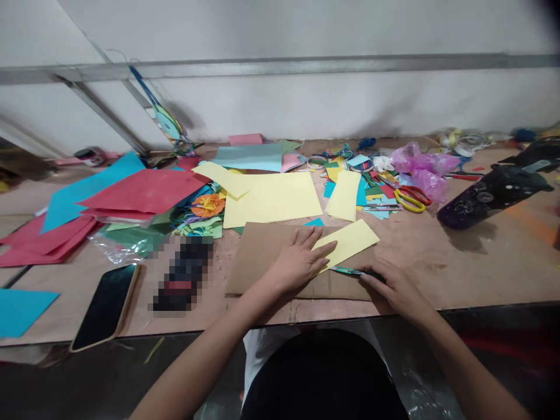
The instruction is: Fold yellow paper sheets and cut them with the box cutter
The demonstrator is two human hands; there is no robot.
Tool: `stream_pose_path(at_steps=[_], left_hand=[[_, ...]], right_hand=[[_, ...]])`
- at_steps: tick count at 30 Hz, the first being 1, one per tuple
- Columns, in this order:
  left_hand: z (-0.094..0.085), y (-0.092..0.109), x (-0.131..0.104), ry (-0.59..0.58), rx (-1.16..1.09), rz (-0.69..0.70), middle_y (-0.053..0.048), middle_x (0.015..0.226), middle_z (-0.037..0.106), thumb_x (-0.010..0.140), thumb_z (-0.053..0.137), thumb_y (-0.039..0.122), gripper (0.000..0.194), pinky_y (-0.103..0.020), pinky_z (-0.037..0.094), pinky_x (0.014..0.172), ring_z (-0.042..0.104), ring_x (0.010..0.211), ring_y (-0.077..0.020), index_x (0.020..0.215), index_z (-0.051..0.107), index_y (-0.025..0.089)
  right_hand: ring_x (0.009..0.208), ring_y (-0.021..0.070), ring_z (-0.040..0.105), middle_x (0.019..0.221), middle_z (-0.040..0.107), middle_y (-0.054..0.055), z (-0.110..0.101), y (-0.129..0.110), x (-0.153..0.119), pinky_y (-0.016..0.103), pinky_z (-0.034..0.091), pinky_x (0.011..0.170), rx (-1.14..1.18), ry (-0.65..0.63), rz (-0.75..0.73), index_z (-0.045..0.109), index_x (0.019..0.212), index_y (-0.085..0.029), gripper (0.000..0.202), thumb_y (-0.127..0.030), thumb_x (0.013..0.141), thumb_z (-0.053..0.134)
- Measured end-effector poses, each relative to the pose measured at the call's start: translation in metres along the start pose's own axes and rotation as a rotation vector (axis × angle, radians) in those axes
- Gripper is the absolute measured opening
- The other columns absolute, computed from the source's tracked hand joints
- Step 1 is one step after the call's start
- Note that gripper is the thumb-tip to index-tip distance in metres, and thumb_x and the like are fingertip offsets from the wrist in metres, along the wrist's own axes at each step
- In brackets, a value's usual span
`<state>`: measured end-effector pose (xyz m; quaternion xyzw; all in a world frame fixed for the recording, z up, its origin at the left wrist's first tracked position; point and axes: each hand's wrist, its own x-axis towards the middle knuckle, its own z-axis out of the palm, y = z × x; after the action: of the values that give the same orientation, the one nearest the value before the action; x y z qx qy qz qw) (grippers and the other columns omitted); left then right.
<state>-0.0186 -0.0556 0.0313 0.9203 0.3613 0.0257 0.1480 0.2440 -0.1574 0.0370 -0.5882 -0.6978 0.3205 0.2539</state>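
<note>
My left hand (301,256) lies with its fingers spread on a yellow paper strip (354,239), which rests slantwise on a brown cardboard sheet (258,256). To the right, my right hand (389,283) has its fingers closed round the end of a thin green cutter (347,270) whose tip points left, beside the strip's lower edge. A large yellow sheet (275,198) lies behind the cardboard, and another yellow strip (345,195) is to its right.
Red sheets (146,189), a phone (105,306) and a blurred dark object (181,277) are at left. Scissors (411,198), paper scraps, pink plastic (424,166) and a dark bottle (490,195) are at right. The table edge is near me.
</note>
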Motion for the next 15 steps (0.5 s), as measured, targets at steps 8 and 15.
stream_pose_path(at_steps=[8,15], left_hand=[[0.007,-0.008,-0.009,0.011,0.002,-0.027,-0.003,0.177,0.015,0.111,0.039,0.048,0.051,-0.061,0.013,0.129,0.015,0.163,-0.03,0.161,0.038,0.043],[0.006,-0.005,-0.008,0.008,0.014,-0.041,-0.004,0.177,0.015,0.111,0.04,0.047,0.051,-0.062,0.015,0.129,0.017,0.162,-0.0302,0.161,0.038,0.043]], right_hand=[[0.096,0.0275,0.069,0.106,0.078,0.008,0.004,-0.009,0.0,0.04,0.054,0.086,-0.016,-0.015,0.0,0.075,0.11,-0.025,0.028,-0.042,0.102,0.054],[0.096,0.027,0.068,0.105,0.077,0.007,0.011,-0.014,-0.003,0.039,0.051,0.083,-0.033,-0.025,-0.03,0.075,0.109,-0.025,0.029,-0.044,0.104,0.053]])
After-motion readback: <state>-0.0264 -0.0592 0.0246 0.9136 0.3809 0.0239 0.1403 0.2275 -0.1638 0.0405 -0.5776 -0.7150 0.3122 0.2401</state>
